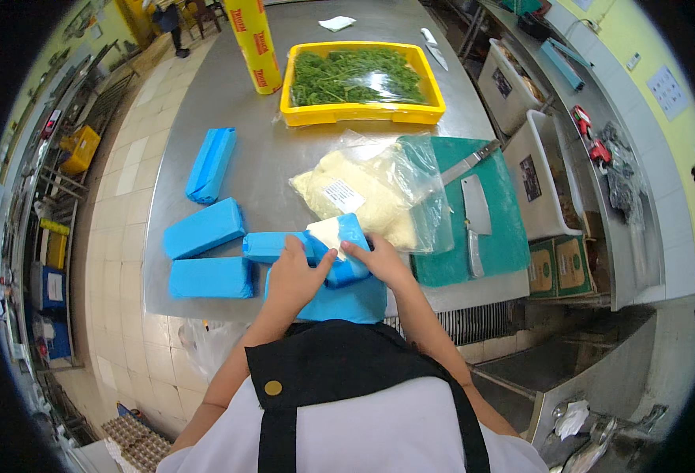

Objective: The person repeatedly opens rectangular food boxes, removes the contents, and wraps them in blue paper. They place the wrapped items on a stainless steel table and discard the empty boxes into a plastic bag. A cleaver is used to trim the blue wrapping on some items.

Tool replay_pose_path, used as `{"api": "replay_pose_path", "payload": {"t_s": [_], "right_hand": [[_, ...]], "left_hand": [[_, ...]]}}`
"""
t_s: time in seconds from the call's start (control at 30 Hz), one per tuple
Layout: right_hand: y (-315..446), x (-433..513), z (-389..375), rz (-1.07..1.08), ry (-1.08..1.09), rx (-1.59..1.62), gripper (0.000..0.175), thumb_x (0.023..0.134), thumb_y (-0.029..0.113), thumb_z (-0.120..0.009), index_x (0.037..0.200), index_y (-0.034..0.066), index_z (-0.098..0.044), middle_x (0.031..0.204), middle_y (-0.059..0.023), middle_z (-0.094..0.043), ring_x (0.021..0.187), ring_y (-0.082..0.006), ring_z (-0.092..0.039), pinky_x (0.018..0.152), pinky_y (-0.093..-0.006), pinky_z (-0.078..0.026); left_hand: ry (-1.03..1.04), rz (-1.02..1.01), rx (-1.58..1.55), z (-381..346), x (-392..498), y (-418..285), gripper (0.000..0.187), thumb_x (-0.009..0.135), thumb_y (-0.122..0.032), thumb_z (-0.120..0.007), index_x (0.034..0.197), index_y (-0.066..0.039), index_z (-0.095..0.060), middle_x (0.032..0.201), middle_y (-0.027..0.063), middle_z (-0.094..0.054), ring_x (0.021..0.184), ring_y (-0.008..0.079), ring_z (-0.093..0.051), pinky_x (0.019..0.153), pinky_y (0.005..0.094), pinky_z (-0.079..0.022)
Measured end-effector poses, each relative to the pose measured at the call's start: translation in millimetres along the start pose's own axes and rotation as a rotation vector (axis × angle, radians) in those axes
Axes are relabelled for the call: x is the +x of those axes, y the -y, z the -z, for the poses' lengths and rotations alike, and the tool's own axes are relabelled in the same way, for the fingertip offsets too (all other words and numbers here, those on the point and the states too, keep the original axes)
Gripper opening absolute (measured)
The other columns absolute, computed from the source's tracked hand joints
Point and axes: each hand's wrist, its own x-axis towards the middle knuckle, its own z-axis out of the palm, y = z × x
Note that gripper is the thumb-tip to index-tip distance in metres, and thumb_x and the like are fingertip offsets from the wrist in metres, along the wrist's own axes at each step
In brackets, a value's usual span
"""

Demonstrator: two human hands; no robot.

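Note:
A pale block (324, 233), partly bared from its blue wrapping (352, 226), is between my hands near the front of the steel table. My right hand (386, 260) grips its right side, thumb on top. My left hand (301, 271) is at its left side, thumb tip on the wrapping and fingers partly hidden. A narrow blue packet (273, 245) reaches behind my left hand. Beneath the held block lies a larger blue piece (347, 304). More blue-wrapped blocks (205, 227) rest to the left. Just beyond is a labelled clear bag of pale yellow shreds or crumbs (359, 174).
On the right, a green cutting board (442, 269) bears a cleaver (475, 207) and a long knife (465, 168). Farther back stand a yellow tray of leafy greens (359, 77) and an upright yellow roll (257, 53). A small knife (435, 48) lies at the far right.

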Motion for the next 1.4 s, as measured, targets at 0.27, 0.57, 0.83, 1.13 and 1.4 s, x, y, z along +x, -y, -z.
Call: {"api": "replay_pose_path", "payload": {"t_s": [0.27, 0.57, 0.83, 1.13, 1.4], "right_hand": [[20.8, -28.6, -31.6, 0.473, -0.322, 0.154, 0.073, 0.071, 0.019, -0.083, 0.121, 0.0025, -0.033, 0.109, -0.0152, -0.054, 0.101, -0.0256, -0.056, 0.087, -0.0357, -0.046], [69.6, -32.3, -105.6, 0.505, -0.468, 0.254, 0.075, 0.068, 0.016, -0.085, 0.12, 0.0016, -0.033, 0.105, -0.0183, -0.055, 0.099, -0.0258, -0.057, 0.087, -0.0373, -0.046], [124.4, -30.8, -191.6, 0.643, -0.534, 0.105, 0.077, 0.067, 0.013, -0.084, 0.127, -0.0019, -0.039, 0.111, -0.0192, -0.059, 0.103, -0.0254, -0.059, 0.09, -0.036, -0.046], [171.3, -25.7, -282.3, 0.66, -0.459, 0.317, 0.07, 0.071, 0.012, -0.082, 0.127, -0.0032, -0.044, 0.113, -0.016, -0.06, 0.104, -0.0212, -0.059, 0.091, -0.0344, -0.046], [185.9, -8.2, -340.2, 0.455, -0.283, 0.75, 0.064, 0.073, 0.01, -0.081, 0.125, -0.0036, -0.045, 0.113, -0.012, -0.058, 0.105, -0.0195, -0.056, 0.093, -0.0332, -0.044]], "left_hand": [[-0.11, -0.018, -0.144, 12.3, -5.0, 3.3, 0.043, 0.095, -0.037, -0.049, 0.086, 0.004, -0.057, 0.08, 0.0248, -0.063, 0.072, 0.0444, -0.059, 0.068, 0.0495, -0.047], [0.049, 0.174, -0.457, 44.1, 16.0, 73.8, 0.03, 0.088, -0.021, -0.05, 0.083, 0.008, -0.058, 0.078, 0.0245, -0.063, 0.071, 0.0381, -0.063, 0.065, 0.0465, -0.049], [-0.146, -0.007, -0.769, 81.3, 30.1, 157.8, 0.038, 0.083, -0.022, -0.055, 0.063, 0.009, -0.055, 0.05, 0.0184, -0.054, 0.043, 0.0215, -0.053, 0.046, 0.0387, -0.043], [-0.236, -0.061, -0.748, 152.6, 33.6, 235.5, 0.028, 0.08, -0.013, -0.056, 0.063, 0.009, -0.057, 0.052, 0.016, -0.056, 0.044, 0.0152, -0.052, 0.043, 0.0348, -0.039], [-0.119, -0.016, -0.665, 200.5, 34.8, 300.0, 0.027, 0.082, -0.013, -0.055, 0.068, 0.009, -0.06, 0.057, 0.0141, -0.061, 0.051, 0.018, -0.063, 0.047, 0.0303, -0.047]]}}
